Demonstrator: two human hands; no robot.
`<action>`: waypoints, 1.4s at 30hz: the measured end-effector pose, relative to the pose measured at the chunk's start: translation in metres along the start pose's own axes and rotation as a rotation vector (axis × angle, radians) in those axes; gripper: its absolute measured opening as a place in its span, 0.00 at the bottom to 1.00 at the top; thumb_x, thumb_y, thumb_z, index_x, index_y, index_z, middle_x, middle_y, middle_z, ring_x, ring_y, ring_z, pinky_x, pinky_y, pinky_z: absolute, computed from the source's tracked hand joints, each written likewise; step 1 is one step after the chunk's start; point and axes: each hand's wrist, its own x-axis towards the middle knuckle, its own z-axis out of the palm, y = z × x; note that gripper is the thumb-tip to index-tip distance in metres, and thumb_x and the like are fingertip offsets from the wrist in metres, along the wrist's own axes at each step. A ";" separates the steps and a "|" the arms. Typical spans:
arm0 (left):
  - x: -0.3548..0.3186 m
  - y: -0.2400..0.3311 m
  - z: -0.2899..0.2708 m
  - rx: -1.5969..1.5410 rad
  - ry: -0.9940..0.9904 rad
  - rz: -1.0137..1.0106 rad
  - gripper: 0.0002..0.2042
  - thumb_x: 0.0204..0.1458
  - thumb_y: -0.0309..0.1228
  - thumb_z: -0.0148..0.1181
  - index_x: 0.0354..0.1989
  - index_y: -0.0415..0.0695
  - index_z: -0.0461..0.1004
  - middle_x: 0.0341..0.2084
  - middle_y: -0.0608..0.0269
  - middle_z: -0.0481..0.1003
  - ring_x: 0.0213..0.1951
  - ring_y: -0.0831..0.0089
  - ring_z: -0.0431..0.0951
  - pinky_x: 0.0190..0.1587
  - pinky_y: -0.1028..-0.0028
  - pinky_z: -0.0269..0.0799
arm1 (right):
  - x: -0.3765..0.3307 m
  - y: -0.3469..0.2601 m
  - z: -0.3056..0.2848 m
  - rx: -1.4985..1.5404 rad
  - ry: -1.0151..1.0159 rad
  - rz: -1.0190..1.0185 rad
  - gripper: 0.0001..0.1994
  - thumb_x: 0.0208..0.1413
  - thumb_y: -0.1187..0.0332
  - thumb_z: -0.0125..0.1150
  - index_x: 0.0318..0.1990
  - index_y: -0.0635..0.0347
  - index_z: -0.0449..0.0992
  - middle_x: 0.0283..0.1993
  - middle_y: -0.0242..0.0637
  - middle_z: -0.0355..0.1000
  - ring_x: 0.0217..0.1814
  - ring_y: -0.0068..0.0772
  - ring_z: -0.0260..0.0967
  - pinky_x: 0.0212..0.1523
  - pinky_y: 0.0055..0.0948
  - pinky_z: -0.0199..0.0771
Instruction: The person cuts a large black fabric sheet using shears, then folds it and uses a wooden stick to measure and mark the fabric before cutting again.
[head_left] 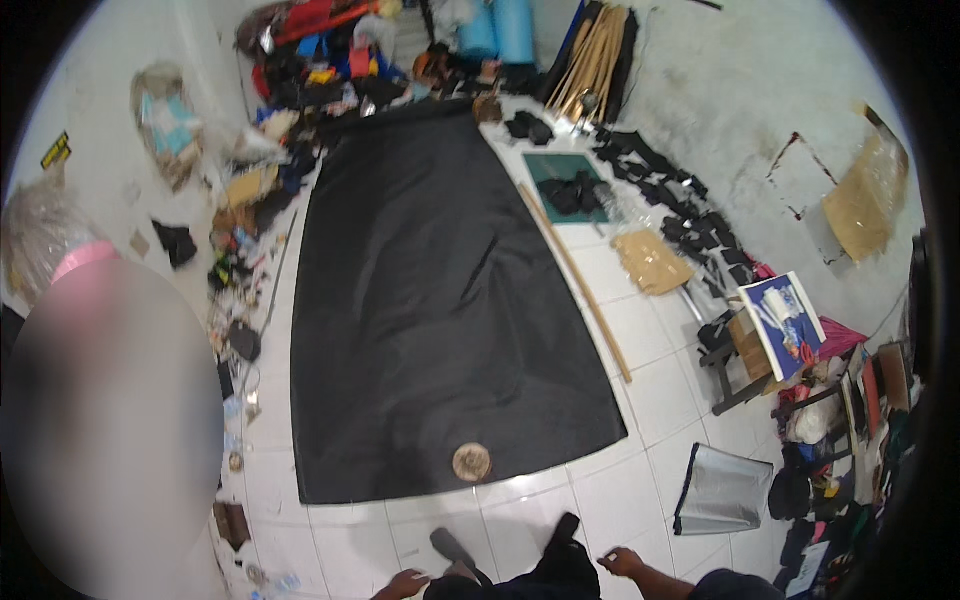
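Observation:
A long sheet of black fabric (430, 300) lies spread on the white tiled floor in front of me, with soft wrinkles across its middle. On its near edge rests a round, brownish disc-like object (472, 462). My left hand (404, 584) hangs low at the bottom of the view, short of the sheet, its fingers closed by a tiny pale spot. To the right of my legs, my right hand (624, 563) has its fingers curled together, also with a small pale bit at the tips. Neither hand touches the fabric. What they hold, if anything, is too small to name.
A wooden stick (580, 285) lies along the sheet's right side. Beyond it are a green cutting mat (565, 185), black scraps (690, 210) and brown paper (652, 263). At right stand a small table (755, 350) and a silvery sheet (725, 490). Clutter (235, 250) lines the left.

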 end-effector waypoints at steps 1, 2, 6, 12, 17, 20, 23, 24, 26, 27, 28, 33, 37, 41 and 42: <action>0.006 -0.035 -0.030 0.570 0.060 0.482 0.30 0.52 0.53 0.56 0.55 0.41 0.74 0.53 0.47 0.75 0.56 0.51 0.74 0.56 0.62 0.72 | -0.006 0.035 0.009 0.029 0.142 -0.010 0.27 0.51 0.43 0.66 0.39 0.62 0.80 0.26 0.34 0.79 0.26 0.27 0.77 0.35 0.31 0.79; -0.002 -0.049 -0.027 0.339 0.281 0.288 0.10 0.56 0.34 0.54 0.41 0.50 0.81 0.33 0.53 0.78 0.39 0.55 0.76 0.45 0.55 0.70 | -0.023 0.043 0.002 0.212 0.074 0.133 0.25 0.52 0.46 0.67 0.40 0.64 0.79 0.28 0.37 0.79 0.26 0.27 0.77 0.32 0.29 0.78; -0.021 -0.054 -0.081 0.226 0.461 -0.483 0.17 0.52 0.42 0.54 0.40 0.42 0.80 0.38 0.45 0.79 0.43 0.53 0.78 0.48 0.58 0.72 | -0.033 0.123 0.032 0.517 0.291 0.041 0.19 0.55 0.55 0.67 0.44 0.61 0.76 0.28 0.40 0.76 0.27 0.30 0.73 0.28 0.33 0.75; 0.060 0.151 -0.048 -0.172 0.634 -0.304 0.18 0.52 0.45 0.59 0.37 0.40 0.80 0.43 0.42 0.78 0.49 0.48 0.77 0.53 0.59 0.71 | -0.054 0.227 0.010 0.761 0.280 0.216 0.22 0.55 0.53 0.66 0.43 0.67 0.77 0.30 0.41 0.79 0.29 0.31 0.77 0.32 0.30 0.77; 0.081 0.472 0.040 -0.109 0.272 0.298 0.23 0.56 0.44 0.60 0.52 0.37 0.74 0.43 0.48 0.79 0.48 0.60 0.79 0.52 0.67 0.72 | -0.053 0.326 -0.067 0.423 0.527 0.293 0.24 0.52 0.50 0.65 0.40 0.67 0.79 0.32 0.46 0.80 0.31 0.37 0.79 0.37 0.33 0.78; 0.080 0.549 0.046 -0.058 0.048 0.352 0.25 0.56 0.47 0.60 0.55 0.41 0.73 0.44 0.49 0.79 0.49 0.63 0.78 0.51 0.67 0.72 | -0.023 0.315 -0.147 0.378 0.642 0.289 0.22 0.51 0.49 0.64 0.39 0.62 0.80 0.37 0.51 0.79 0.41 0.49 0.78 0.44 0.38 0.77; 0.136 0.545 0.044 0.044 0.120 0.246 0.24 0.55 0.49 0.60 0.51 0.43 0.77 0.46 0.50 0.78 0.50 0.59 0.78 0.53 0.66 0.71 | 0.011 0.301 -0.221 0.486 0.665 0.179 0.21 0.52 0.50 0.64 0.40 0.60 0.80 0.39 0.51 0.79 0.41 0.48 0.78 0.43 0.39 0.77; 0.155 0.504 0.030 0.089 0.226 0.265 0.24 0.53 0.51 0.60 0.46 0.43 0.79 0.47 0.48 0.78 0.50 0.54 0.77 0.54 0.64 0.70 | 0.019 0.255 -0.255 0.525 0.616 0.115 0.21 0.53 0.50 0.64 0.41 0.61 0.80 0.38 0.51 0.79 0.41 0.47 0.78 0.42 0.39 0.77; 0.176 0.494 0.028 0.082 0.250 0.124 0.24 0.51 0.52 0.59 0.44 0.44 0.80 0.45 0.44 0.78 0.51 0.49 0.76 0.54 0.61 0.70 | 0.031 0.245 -0.301 0.511 0.613 0.041 0.22 0.54 0.50 0.64 0.45 0.61 0.78 0.37 0.51 0.79 0.40 0.46 0.78 0.42 0.39 0.77; 0.198 0.474 0.019 0.228 0.135 -0.093 0.25 0.53 0.52 0.56 0.46 0.42 0.79 0.45 0.42 0.77 0.51 0.48 0.75 0.55 0.59 0.70 | 0.044 0.231 -0.321 0.474 0.599 -0.015 0.23 0.54 0.50 0.64 0.47 0.60 0.77 0.36 0.50 0.79 0.40 0.47 0.78 0.42 0.39 0.77; 0.207 0.471 0.026 0.213 0.150 -0.172 0.27 0.54 0.53 0.53 0.47 0.40 0.78 0.45 0.41 0.77 0.51 0.47 0.76 0.55 0.58 0.70 | 0.055 0.228 -0.346 0.451 0.556 -0.039 0.21 0.55 0.51 0.65 0.48 0.58 0.77 0.35 0.47 0.79 0.41 0.49 0.78 0.44 0.41 0.76; 0.247 0.500 0.031 0.390 -0.024 -0.153 0.29 0.57 0.56 0.49 0.51 0.42 0.76 0.47 0.40 0.76 0.53 0.48 0.75 0.57 0.58 0.68 | 0.103 0.196 -0.472 0.341 0.381 -0.146 0.20 0.56 0.51 0.64 0.47 0.57 0.78 0.34 0.47 0.79 0.38 0.45 0.78 0.40 0.38 0.76; 0.318 0.604 -0.010 0.528 -0.027 0.019 0.30 0.58 0.57 0.46 0.52 0.43 0.76 0.50 0.41 0.74 0.53 0.42 0.73 0.57 0.52 0.67 | 0.138 0.153 -0.590 0.387 0.339 -0.204 0.18 0.56 0.53 0.64 0.47 0.54 0.78 0.29 0.44 0.78 0.34 0.44 0.78 0.37 0.38 0.76; 0.326 0.897 -0.139 -0.167 0.364 0.072 0.28 0.58 0.47 0.56 0.59 0.36 0.69 0.52 0.46 0.75 0.55 0.56 0.74 0.58 0.63 0.67 | 0.175 0.128 -0.716 0.490 0.519 -0.278 0.14 0.58 0.57 0.64 0.41 0.60 0.80 0.22 0.37 0.73 0.24 0.28 0.71 0.28 0.29 0.69; 0.339 0.937 -0.171 -0.268 0.411 0.089 0.28 0.58 0.46 0.57 0.59 0.37 0.70 0.51 0.47 0.75 0.55 0.56 0.74 0.58 0.64 0.68 | 0.188 0.117 -0.744 0.534 0.519 -0.284 0.14 0.58 0.58 0.64 0.40 0.60 0.80 0.21 0.35 0.72 0.23 0.25 0.69 0.26 0.28 0.67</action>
